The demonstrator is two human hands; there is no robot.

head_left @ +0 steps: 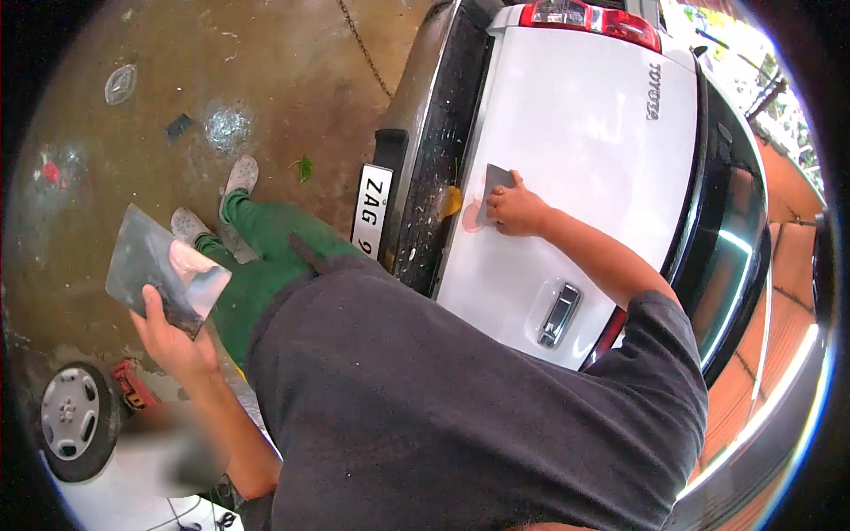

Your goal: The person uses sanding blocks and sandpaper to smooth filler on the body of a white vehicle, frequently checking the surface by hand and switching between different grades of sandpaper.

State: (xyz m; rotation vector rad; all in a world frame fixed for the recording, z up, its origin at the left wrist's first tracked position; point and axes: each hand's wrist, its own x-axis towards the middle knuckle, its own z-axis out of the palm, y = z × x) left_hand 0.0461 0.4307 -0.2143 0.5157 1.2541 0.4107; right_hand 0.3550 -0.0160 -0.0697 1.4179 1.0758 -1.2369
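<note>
Gripping grey spreader, right hand near centre could gouge pink patch if edge tilts; left hand, lower left, clasps plate.

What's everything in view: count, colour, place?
Tailgate: one, white, right
Tail lights: two, red, flanking tailgate
Rear window: one, dark, right
Handle: one, black, tailgate
Patch: one, pink, tailgate
Bumper: one, dark, centre
Licence plate: one, white, bumper
Chain: one, dark, floor
Leaf: one, green, floor
Scraps: several, mixed, floor
Wheel: one, black-silver, left
Blade: one, grey, under right hand
Sheet: one, grey, in left hand
Shirt: one, dark, bottom
Trousers: one, green, left
Shoes: two, pale, left
Left hand: one, left
Right hand: one, centre
</note>
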